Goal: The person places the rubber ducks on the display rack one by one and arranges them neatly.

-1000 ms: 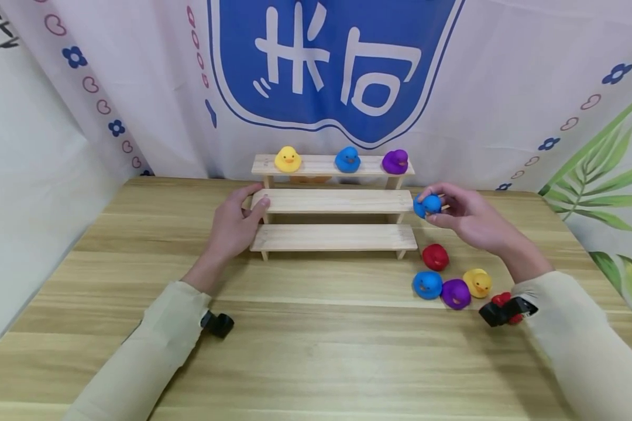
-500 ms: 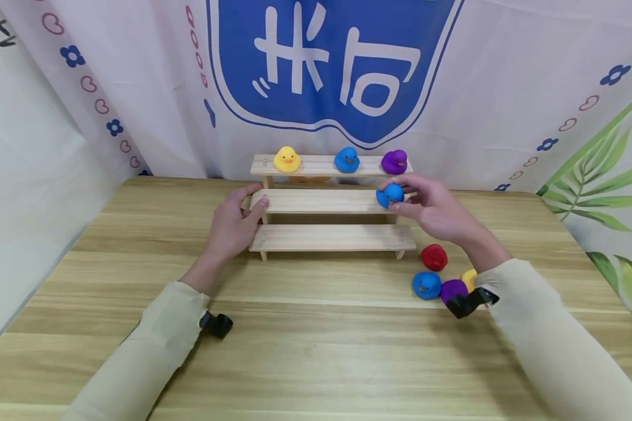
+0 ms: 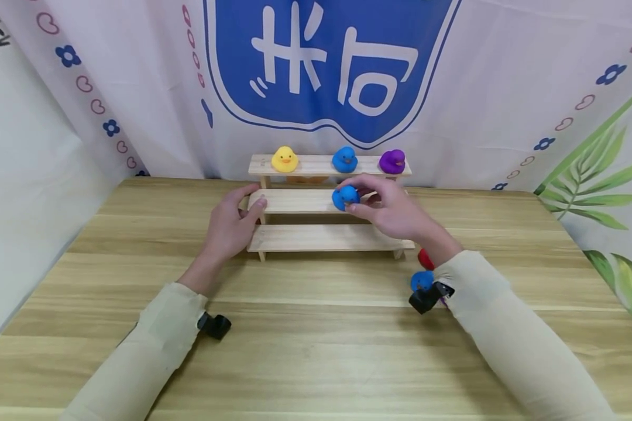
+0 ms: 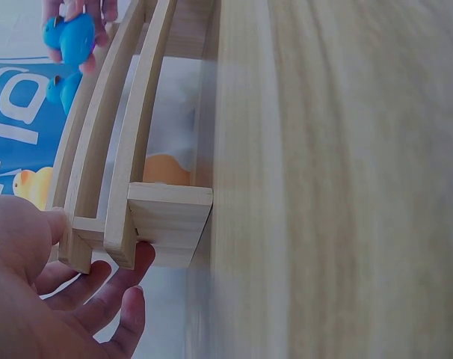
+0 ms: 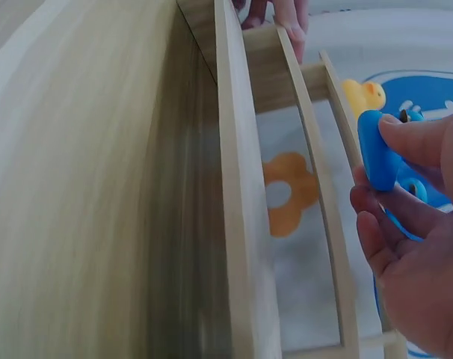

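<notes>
As the left hand (image 3: 232,225) grips one end of a three-tier wooden stand (image 3: 332,238), the right hand (image 3: 395,207) holds a blue duck (image 3: 346,197) at the middle tier (image 3: 295,200).

The right hand's thumb and fingers are clamped on the blue duck, just right of the tier's center; whether it touches the wood cannot be told. The left hand's thumb lies on the middle tier, its other fingers bent round the stand's end. A yellow duck (image 3: 285,159), a second blue duck (image 3: 344,159) and a purple duck (image 3: 392,162) sit along the top tier (image 3: 316,162). Near the right sleeve (image 3: 505,321), a red duck (image 3: 425,259) and a third blue duck (image 3: 420,280), both partly hidden, rest on the table (image 3: 295,356).
</notes>
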Motion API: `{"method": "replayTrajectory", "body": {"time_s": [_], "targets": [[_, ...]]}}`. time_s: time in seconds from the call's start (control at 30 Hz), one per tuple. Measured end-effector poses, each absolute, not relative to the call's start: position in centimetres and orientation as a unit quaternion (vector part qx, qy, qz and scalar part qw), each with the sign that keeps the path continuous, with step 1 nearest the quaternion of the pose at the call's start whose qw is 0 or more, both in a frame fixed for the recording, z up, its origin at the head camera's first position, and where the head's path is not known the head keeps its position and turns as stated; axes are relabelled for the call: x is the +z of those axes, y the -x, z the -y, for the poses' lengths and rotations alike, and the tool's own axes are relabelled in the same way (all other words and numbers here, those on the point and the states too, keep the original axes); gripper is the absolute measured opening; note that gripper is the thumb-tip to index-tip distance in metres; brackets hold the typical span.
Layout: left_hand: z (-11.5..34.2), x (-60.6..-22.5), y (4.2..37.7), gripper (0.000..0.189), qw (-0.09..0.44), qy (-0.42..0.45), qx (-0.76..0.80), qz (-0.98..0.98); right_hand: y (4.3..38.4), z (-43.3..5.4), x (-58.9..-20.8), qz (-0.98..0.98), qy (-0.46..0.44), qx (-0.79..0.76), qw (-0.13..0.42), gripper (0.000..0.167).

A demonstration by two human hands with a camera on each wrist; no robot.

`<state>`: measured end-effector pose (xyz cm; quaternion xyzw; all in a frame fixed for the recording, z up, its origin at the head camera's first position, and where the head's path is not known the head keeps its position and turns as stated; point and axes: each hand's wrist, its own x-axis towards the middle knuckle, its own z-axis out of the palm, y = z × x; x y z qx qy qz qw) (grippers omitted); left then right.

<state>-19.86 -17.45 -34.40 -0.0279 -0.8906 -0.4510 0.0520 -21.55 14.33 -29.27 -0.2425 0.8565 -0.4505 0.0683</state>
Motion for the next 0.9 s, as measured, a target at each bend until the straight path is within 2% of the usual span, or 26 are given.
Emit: {"method": "replayTrajectory", "body": {"time_s": [0.5, 0.9], "targets": [[17.5, -34.5, 19.9, 0.054, 0.051, 0.023, -0.454, 0.889, 22.6, -9.3, -30.9, -0.831, 0.253, -0.491, 0.063, 0.032], [17.3, -34.6, 20.0, 0.054, 0.058, 0.019, -0.442, 0.895, 22.8, -6.4, -31.3, -0.844, 0.261, -0.466, 0.050, 0.032]]}}
